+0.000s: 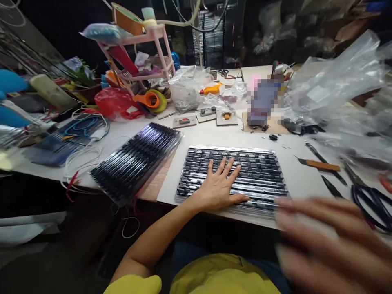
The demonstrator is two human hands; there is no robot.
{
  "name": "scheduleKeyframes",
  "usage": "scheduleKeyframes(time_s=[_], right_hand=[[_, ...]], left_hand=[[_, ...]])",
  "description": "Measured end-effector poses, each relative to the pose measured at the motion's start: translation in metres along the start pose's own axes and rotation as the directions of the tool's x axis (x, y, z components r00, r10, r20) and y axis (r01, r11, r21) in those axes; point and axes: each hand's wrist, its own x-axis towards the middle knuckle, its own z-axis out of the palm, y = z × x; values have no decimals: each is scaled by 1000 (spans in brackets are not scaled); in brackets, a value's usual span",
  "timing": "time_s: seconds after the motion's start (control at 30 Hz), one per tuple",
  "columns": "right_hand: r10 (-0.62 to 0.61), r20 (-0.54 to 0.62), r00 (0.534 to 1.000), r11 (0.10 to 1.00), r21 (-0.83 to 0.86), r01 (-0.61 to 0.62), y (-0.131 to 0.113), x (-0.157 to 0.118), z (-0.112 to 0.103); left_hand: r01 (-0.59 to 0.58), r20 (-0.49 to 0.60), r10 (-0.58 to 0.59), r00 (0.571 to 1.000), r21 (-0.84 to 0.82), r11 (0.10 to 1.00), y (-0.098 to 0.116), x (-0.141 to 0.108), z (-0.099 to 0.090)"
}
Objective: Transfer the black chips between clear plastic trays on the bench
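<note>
a clear plastic tray [263, 185] lies flat on a white board [306, 179] on the tabletop [119, 132], near its front edge. it is a wide, shallow rectangle with a shiny clear rim, filled with long black strips in parallel rows running from side to side. the strips are glossy, with bright white glare along several of them, and small pale marks repeat along the rows, clearest toward the far side.

the left hand [219, 185] rests palm down over the middle of the tray, fingers spread and pointing away, thumb out to the right. the right hand [324, 237] is in front of the tray's right end, closer to the camera and badly blurred; whether it is spread, pressed together or pinching something, i cannot tell.

left of the tray and apart from it, a second tray [137, 161] of similar black strips sits at a slant, its near end past the tabletop's edge. behind the trays are three small tiles [184, 121] with little parts on them. to the right lie a knife with an orange handle [323, 165] and scissors with dark blue handles [373, 204]. farther back are a pink rack [165, 49], a red bag [118, 102] and crumpled clear bags [337, 77].
</note>
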Motion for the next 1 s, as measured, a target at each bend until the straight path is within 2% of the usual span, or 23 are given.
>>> scheduleKeyframes(time_s=[0.03,0.07,0.13,0.2,0.27,0.33,0.4,0.47,0.53,0.6,0.67,0.77,0.87,0.93,1.0], right_hand=[[-20,-9,1000,1000,-9,20,15,8,8],[-19,47,999,999,-35,20,30,14,19],[87,99,991,988,-136,-73,62,19,46],[236,181,955,942,-285,-179,88,15,74],[361,228,904,892,-367,-264,106,7,93],[420,245,874,877,-358,-321,113,-1,100],[453,245,857,878,-286,-383,114,-9,98],[495,221,840,867,-190,-461,111,-15,93],[528,170,832,849,-89,-521,108,-22,87],[536,119,836,842,-8,-539,104,-32,81],[520,124,845,848,45,-528,101,-47,70],[440,259,860,876,86,-475,97,-79,42],[316,388,866,929,58,-365,90,-111,17],[241,425,873,965,-11,-261,84,-125,11],[199,394,897,980,-98,-174,80,-131,15]], left_hand=[[2,-7,-2,1000,-5,1000,1,0,0],[6,-15,-6,1000,-10,1000,2,1,0],[12,-27,-13,1000,-20,1000,3,3,-2],[-2,-19,1,1000,-39,999,-2,1,-5],[-13,3,13,1000,-68,998,-16,-8,-10],[61,3,-61,998,-83,995,-37,-26,-15],[239,-50,-244,969,-89,967,-60,-49,-15],[353,-117,-374,920,-162,921,-76,-70,-11],[407,-187,-456,870,-248,879,-83,-84,-5],[416,-230,-483,845,-287,863,-81,-94,-2],[390,-205,-449,870,-273,880,-75,-104,-5],[296,-73,-319,945,-228,928,-69,-127,-20],[179,-6,-182,983,-150,972,-66,-153,-27],[130,-19,-131,991,-53,990,-64,-164,-19],[126,-109,-121,987,46,991,-62,-168,-2]])
